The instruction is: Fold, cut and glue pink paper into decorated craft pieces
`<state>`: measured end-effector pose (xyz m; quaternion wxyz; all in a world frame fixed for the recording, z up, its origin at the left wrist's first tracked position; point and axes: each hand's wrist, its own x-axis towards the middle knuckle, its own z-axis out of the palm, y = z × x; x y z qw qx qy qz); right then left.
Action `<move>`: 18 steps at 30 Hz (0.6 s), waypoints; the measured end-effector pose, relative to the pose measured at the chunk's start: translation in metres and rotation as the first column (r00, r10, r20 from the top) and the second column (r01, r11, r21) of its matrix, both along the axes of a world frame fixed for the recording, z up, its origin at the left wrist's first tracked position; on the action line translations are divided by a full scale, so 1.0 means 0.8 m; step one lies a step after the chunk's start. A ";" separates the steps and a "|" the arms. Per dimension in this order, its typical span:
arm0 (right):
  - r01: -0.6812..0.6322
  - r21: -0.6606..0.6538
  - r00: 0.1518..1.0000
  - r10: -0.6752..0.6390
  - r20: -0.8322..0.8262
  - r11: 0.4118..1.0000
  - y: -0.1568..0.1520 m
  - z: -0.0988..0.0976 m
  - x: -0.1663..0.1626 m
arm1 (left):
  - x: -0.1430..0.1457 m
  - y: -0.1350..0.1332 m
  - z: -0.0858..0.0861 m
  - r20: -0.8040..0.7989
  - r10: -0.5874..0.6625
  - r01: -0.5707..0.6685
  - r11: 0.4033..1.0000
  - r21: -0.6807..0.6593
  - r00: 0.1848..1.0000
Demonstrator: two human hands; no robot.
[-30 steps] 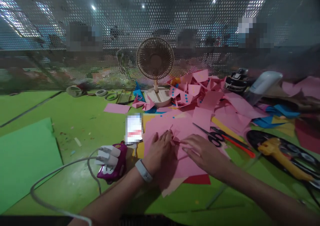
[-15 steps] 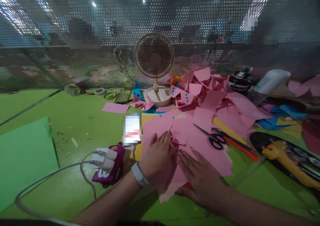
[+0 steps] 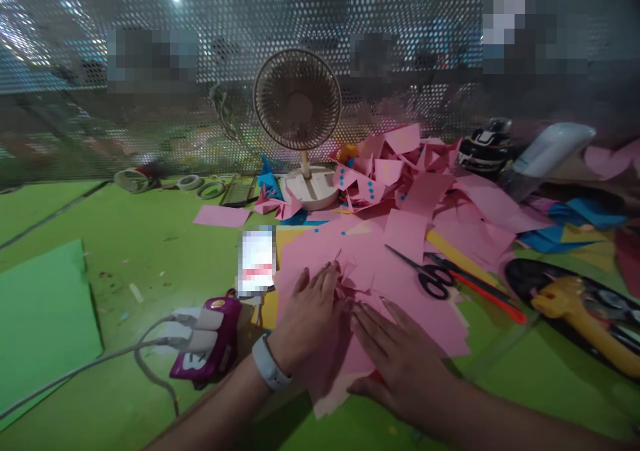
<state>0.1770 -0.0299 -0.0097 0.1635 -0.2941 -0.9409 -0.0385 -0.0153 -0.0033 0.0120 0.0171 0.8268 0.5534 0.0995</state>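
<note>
In the head view, pink paper sheets [image 3: 415, 318] lie in a stack in front of me. My left hand [image 3: 307, 321], with a pale band on its wrist, rests palm down on the stack. Its fingers are stretched over a small folded pink paper piece [image 3: 357, 276]. My right hand [image 3: 395, 348] lies flat at the near edge of that piece, fingers extended and thumb apart. The fingertips of both hands almost meet, and they hide part of the folded paper. Black scissors [image 3: 434, 281] lie on the sheets to the right, beside a red-and-black cutter [image 3: 490, 294].
A phone [image 3: 256, 262] and a purple power block [image 3: 210, 344] with plugged cables sit left. Behind stand a fan [image 3: 300, 101] and a heap of folded pink papers [image 3: 390, 171]. A yellow glue gun [image 3: 575, 308] lies right. Green card [image 3: 45, 328] is far left.
The camera view has turned slightly, so the phone, power block and fan appear further left. Both hands stay pressed on the pink paper with hardly any movement.
</note>
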 end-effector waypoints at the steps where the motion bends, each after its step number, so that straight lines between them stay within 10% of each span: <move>1: -0.001 0.003 1.000 0.001 0.007 1.000 0.000 0.000 0.000 | 0.000 0.000 0.000 -0.001 -0.007 0.007 1.000 0.002 1.000; 18: 0.010 -0.015 1.000 -0.009 0.020 1.000 0.000 0.006 -0.005 | 0.003 0.001 0.005 -0.016 -0.004 0.004 1.000 0.004 1.000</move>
